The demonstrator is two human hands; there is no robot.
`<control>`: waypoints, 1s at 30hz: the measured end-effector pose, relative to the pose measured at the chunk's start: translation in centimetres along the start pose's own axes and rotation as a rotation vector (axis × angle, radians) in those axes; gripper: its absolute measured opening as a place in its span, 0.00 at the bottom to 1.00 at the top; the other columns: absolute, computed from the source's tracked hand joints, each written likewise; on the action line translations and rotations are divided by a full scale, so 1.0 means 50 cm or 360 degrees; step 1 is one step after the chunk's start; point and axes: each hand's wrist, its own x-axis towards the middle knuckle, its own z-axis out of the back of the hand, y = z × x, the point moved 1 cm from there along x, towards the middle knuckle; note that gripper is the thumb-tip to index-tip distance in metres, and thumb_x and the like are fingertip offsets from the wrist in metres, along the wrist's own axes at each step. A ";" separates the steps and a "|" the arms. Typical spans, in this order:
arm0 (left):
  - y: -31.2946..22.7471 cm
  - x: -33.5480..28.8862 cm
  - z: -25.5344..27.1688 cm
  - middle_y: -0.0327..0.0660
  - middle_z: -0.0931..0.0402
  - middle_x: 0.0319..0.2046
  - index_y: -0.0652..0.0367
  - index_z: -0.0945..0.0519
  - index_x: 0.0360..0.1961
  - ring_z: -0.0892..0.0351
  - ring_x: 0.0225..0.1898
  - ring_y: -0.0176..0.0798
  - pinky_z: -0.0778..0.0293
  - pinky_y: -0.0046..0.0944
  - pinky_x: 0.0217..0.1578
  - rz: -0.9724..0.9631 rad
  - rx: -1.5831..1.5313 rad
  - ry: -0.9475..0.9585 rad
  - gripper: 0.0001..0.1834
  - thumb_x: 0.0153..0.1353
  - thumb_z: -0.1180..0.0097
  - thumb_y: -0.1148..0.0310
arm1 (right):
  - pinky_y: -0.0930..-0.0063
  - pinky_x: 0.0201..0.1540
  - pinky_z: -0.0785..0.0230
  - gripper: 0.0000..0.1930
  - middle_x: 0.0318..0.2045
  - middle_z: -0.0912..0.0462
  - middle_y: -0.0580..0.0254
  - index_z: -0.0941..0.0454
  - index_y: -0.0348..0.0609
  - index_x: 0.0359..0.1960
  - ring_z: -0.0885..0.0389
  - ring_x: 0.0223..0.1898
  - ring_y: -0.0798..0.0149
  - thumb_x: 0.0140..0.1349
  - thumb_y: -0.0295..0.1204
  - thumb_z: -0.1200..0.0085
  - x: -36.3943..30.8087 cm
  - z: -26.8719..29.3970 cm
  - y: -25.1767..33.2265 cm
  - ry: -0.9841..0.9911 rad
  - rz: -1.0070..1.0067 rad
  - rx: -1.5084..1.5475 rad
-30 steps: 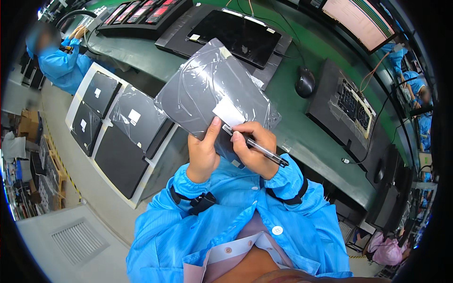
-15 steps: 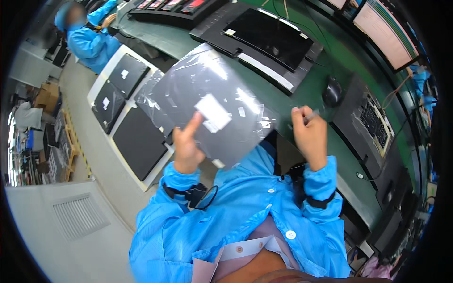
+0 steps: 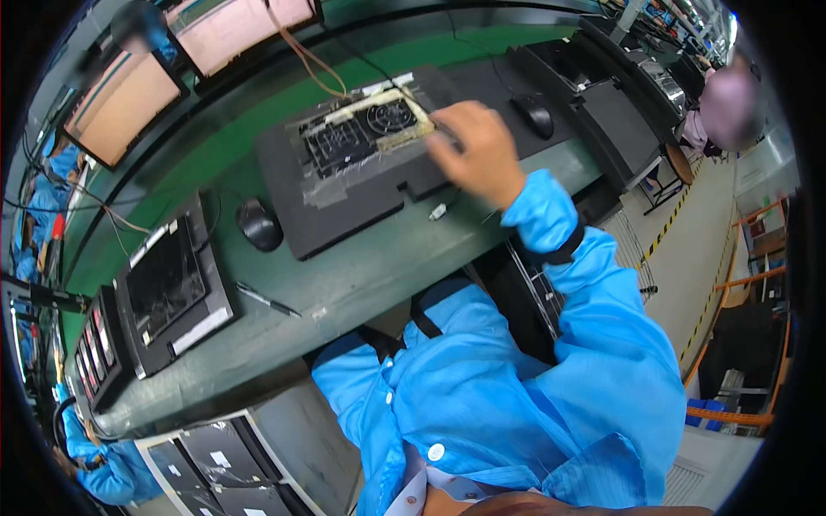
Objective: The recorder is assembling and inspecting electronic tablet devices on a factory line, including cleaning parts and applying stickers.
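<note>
My right hand (image 3: 475, 150) reaches out over the green-topped bench (image 3: 361, 279), its blue sleeve stretched forward. It rests at the right edge of a black fixture block (image 3: 344, 202), beside a taped, tan-framed keypad part (image 3: 366, 129). The hand is blurred and its fingers curl under, so I cannot make out a grip. A black pen (image 3: 268, 301) lies loose on the bench to the left. My left hand is out of view, and so is the bagged dark panel.
A black mouse (image 3: 259, 225) sits left of the fixture, another mouse (image 3: 533, 114) to the right. A dark screen in a black tray (image 3: 168, 279) lies at left, monitors (image 3: 120, 99) behind. A cart of dark panels (image 3: 215, 447) stands below. A person in pink (image 3: 731, 107) is at far right.
The view has swung right along the bench. My right hand put the pen down and reached to the black fixture. The left hand and the bagged panel left the picture.
</note>
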 end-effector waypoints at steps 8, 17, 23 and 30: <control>-0.174 0.014 0.048 0.61 0.16 0.42 0.69 0.18 0.43 0.15 0.42 0.57 0.21 0.53 0.44 0.0611 0.0975 0.0088 0.27 0.70 0.45 0.50 | 0.51 0.68 0.38 0.27 0.63 0.27 0.47 0.22 0.43 0.60 0.29 0.64 0.44 0.59 0.39 0.34 -0.186 0.110 -0.335 0.0330 -0.0417 -0.0612; -0.792 0.044 -0.241 0.39 0.23 0.22 0.62 0.16 0.39 0.27 0.21 0.28 0.33 0.32 0.23 -0.0812 -0.0683 0.0133 0.07 0.62 0.32 0.72 | 0.52 0.66 0.35 0.24 0.61 0.25 0.47 0.20 0.39 0.56 0.27 0.62 0.43 0.58 0.35 0.35 -0.166 0.076 -0.340 0.0229 -0.0401 -0.0505; -1.014 -0.020 -0.368 0.38 0.27 0.19 0.56 0.17 0.34 0.25 0.18 0.41 0.32 0.40 0.20 -0.1717 -0.0751 0.0230 0.09 0.52 0.31 0.77 | 0.53 0.64 0.33 0.25 0.60 0.25 0.48 0.22 0.40 0.59 0.26 0.60 0.43 0.59 0.32 0.37 -0.180 0.077 -0.354 0.0089 -0.0514 -0.0470; -1.016 -0.030 -0.398 0.38 0.28 0.17 0.58 0.16 0.32 0.29 0.15 0.38 0.36 0.38 0.18 -0.1725 -0.0836 0.0242 0.07 0.53 0.33 0.79 | 0.56 0.63 0.31 0.21 0.61 0.25 0.50 0.21 0.46 0.59 0.26 0.61 0.45 0.63 0.31 0.39 -0.188 0.073 -0.368 0.0200 -0.0743 -0.0301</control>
